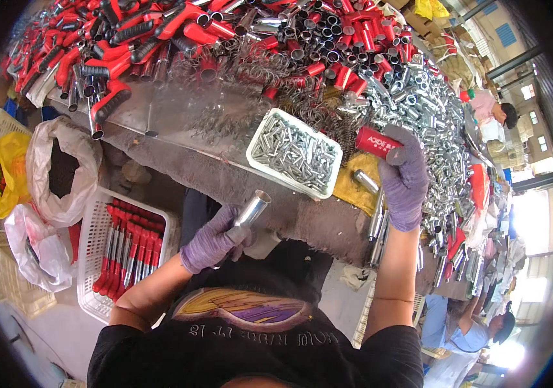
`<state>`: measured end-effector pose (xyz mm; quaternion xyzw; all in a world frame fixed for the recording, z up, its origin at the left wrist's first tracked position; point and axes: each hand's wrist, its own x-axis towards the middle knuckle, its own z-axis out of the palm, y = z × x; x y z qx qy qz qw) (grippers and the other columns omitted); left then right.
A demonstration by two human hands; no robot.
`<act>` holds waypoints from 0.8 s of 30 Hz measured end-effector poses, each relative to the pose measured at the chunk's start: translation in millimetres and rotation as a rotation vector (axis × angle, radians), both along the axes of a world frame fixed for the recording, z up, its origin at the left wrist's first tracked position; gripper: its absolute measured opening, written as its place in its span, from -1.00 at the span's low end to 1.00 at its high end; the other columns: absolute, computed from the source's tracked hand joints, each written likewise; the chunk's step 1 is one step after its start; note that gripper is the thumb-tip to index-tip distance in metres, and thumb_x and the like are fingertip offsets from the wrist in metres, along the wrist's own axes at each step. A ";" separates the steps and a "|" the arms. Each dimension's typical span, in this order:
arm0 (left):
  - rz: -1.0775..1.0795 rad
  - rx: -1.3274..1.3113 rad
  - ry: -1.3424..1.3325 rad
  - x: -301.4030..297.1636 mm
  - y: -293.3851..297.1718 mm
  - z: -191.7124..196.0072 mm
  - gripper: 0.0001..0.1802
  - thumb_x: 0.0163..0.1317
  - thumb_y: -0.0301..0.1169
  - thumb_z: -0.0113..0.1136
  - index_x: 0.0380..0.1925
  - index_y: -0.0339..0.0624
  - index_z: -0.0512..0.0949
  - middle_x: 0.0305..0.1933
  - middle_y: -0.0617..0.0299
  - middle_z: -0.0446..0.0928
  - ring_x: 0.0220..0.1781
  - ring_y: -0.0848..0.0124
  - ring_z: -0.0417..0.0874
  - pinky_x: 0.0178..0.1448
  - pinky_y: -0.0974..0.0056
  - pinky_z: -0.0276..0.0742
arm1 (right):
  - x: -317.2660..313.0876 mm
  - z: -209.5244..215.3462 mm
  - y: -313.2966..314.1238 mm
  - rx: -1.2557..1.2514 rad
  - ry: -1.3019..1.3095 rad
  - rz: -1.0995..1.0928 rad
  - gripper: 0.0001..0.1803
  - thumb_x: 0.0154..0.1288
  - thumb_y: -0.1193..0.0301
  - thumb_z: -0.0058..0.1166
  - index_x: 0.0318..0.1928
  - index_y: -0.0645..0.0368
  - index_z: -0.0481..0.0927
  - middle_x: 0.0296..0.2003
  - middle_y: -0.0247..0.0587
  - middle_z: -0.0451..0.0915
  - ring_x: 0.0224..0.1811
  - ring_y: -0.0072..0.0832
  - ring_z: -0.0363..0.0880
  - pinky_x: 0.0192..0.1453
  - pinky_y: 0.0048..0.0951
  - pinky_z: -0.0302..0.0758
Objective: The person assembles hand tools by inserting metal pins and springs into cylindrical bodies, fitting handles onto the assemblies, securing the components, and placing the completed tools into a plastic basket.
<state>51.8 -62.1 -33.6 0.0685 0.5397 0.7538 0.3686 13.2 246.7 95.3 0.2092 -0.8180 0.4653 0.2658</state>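
My left hand point(215, 240), in a purple-grey glove, is closed around a shiny metal tube point(253, 208), its open end tilted up and away. My right hand point(405, 178), gloved alike, grips a short red cylindrical sleeve point(374, 142) with white print between thumb and fingers. Between the hands stands a white tray point(255, 169) full of small metal pins. Below the red sleeve, a short chrome cylinder point(365, 182) lies on a yellow cloth point(347, 189). Coil springs point(347, 126) lie heaped just behind the tray.
Red and black handles point(118, 61) are piled at the far left, red sleeves point(363, 35) at the back, silver metal parts point(428, 107) at the right. A white crate point(89, 258) of red-handled tools and a white sack point(47, 152) stand at left. Other people point(464, 326) sit at right.
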 end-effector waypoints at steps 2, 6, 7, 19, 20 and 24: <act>-0.006 0.009 -0.030 -0.5 -1.6 3.4 -0.58 0.27 -0.14 0.07 -0.03 -0.15 0.28 -0.38 0.22 0.45 -0.57 0.50 0.46 -0.48 0.43 0.38 | 10.0 1.7 -3.9 0.031 -0.037 -0.032 -0.79 0.07 0.69 0.05 -0.31 0.12 0.44 -0.01 -0.10 0.50 -0.05 -0.30 0.50 0.05 -0.34 0.42; -0.126 0.017 0.058 4.9 10.9 7.0 -0.60 0.29 -0.13 0.10 -0.01 -0.12 0.33 -0.45 0.35 0.38 -0.57 0.64 0.34 -0.52 0.48 0.29 | 22.5 -8.0 -35.3 0.246 -0.233 0.267 -0.88 0.09 0.56 0.02 -0.31 0.17 0.44 -0.16 -0.02 0.53 -0.13 -0.19 0.53 -0.01 -0.32 0.44; -0.178 0.027 0.126 5.4 16.8 4.5 -0.57 0.29 -0.13 0.10 0.03 -0.11 0.31 -0.45 0.35 0.37 -0.57 0.64 0.33 -0.51 0.48 0.29 | 25.3 -9.0 -43.5 0.350 -0.304 0.360 -0.87 0.10 0.52 0.02 -0.29 0.18 0.44 -0.21 0.00 0.53 -0.15 -0.14 0.53 -0.03 -0.31 0.45; -0.112 0.198 0.293 -26.4 49.2 23.9 -0.34 0.22 -0.13 0.20 0.22 -0.19 0.24 -0.39 0.38 0.36 -0.47 0.57 0.38 -0.36 0.44 0.39 | 2.2 -13.7 -34.5 0.352 -0.468 -0.019 -0.55 0.26 0.20 0.05 0.08 0.18 0.47 0.01 0.00 0.53 0.11 -0.13 0.46 0.19 -0.22 0.37; -0.042 0.084 0.383 -31.5 49.0 30.4 -0.35 0.20 -0.15 0.22 0.21 -0.19 0.26 -0.38 0.38 0.36 -0.46 0.56 0.38 -0.34 0.43 0.40 | -15.8 -15.3 -29.5 0.534 -0.477 -0.227 -0.54 0.28 0.19 0.02 0.11 0.17 0.43 0.03 0.02 0.52 0.13 -0.11 0.44 0.20 -0.20 0.36; 0.114 -0.198 1.017 -59.9 55.8 30.1 -0.36 0.12 -0.11 0.28 0.16 -0.12 0.36 -0.15 0.06 0.58 -0.20 0.18 0.66 -0.15 0.20 0.55 | -74.5 -47.1 1.2 0.833 -0.491 -0.501 -0.48 0.27 0.24 -0.03 0.21 0.14 0.33 0.05 0.06 0.50 0.16 -0.08 0.42 0.25 -0.20 0.32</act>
